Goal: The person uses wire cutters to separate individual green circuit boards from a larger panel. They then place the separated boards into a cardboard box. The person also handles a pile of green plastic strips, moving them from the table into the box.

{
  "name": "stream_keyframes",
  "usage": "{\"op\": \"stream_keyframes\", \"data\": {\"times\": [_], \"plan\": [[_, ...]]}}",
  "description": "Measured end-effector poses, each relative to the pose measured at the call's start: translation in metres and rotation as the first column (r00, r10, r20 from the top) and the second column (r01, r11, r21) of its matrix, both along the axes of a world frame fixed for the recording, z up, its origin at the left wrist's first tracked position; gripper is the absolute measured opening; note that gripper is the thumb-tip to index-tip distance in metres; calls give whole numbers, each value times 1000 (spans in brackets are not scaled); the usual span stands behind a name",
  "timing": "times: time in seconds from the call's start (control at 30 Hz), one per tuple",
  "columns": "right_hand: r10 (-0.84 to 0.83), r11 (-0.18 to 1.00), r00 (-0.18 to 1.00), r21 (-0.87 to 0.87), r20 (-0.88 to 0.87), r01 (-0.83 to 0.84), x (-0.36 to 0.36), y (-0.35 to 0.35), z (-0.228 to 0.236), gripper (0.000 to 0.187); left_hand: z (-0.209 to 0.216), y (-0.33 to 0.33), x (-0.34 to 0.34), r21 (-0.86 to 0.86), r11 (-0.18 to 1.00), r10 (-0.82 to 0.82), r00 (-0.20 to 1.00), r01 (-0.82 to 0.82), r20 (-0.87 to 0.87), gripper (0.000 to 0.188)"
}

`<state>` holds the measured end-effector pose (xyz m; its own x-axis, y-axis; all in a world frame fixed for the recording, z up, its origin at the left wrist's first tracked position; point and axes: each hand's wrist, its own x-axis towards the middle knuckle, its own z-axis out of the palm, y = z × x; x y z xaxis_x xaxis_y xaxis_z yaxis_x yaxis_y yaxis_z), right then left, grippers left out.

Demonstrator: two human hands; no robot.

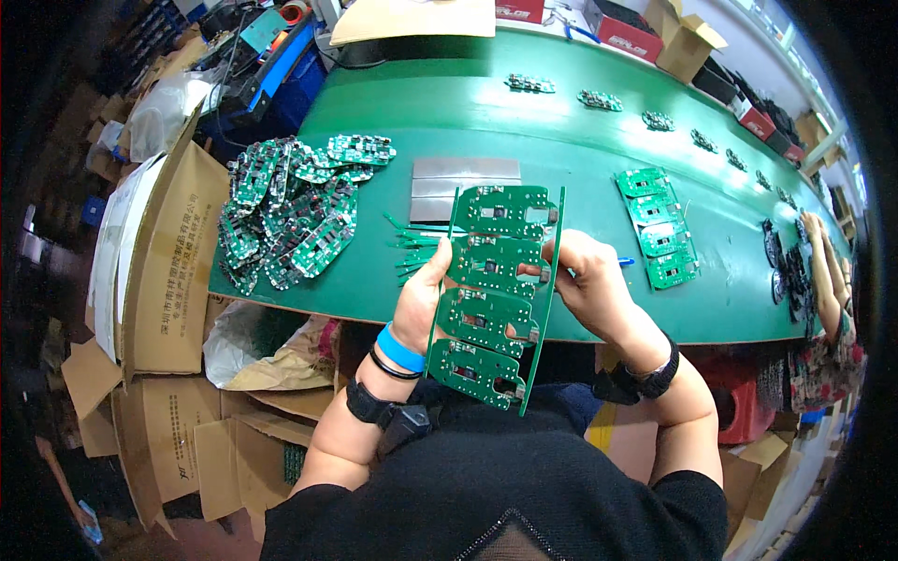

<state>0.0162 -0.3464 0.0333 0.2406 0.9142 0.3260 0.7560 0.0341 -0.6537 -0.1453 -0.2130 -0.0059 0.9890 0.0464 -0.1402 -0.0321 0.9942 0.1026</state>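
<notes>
Note panel (472, 271) above near edge of worktop (543, 140), gripped in left fingers (436, 266) closed on one rail and right fingers (572, 254) pinched at the other. Treat as probably light, stiff, brittle; hold by rails.

From my remote seat, I have a circuit panel (470, 320) between the left hand (421, 299) and right hand (599, 288) at the table's (440, 98) near edge, flat plates (465, 176) beyond it, a board heap (292, 210) left, a second panel (650, 208) right, small assemblies (704, 140) lined along the far right, and a cardboard box (173, 262) left of the heap.
</notes>
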Motion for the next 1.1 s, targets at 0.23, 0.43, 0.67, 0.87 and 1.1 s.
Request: {"op": "stream_keyframes", "data": {"times": [0.23, 0.43, 0.67, 0.87, 1.1], "plan": [[-46, 982, 996, -186, -81, 30, 21, 15, 10, 8, 54, 63, -12, 759, 643, 205, 978, -102, -42, 48], [138, 943, 990, -302, -36, -142, 14, 30, -9, 5, 119, 140, 59, 723, -690, 93, 990, -11, 105, 25], [133, 966, 983, -240, 130, -99, 19, 47, -38, 7, 73, 140, 106, 361, -929, 125, 988, 86, 86, 22], [127, 961, 967, -267, 219, -65, 24, 49, -34, 13, 53, 140, 107, 352, -914, 207, 978, 200, -19, 21], [-248, 943, 772, 329, 585, 53, 49, 82, 8, 38, 53, 132, 108, 354, -918, 189, 982, 180, -11, 20]]}}
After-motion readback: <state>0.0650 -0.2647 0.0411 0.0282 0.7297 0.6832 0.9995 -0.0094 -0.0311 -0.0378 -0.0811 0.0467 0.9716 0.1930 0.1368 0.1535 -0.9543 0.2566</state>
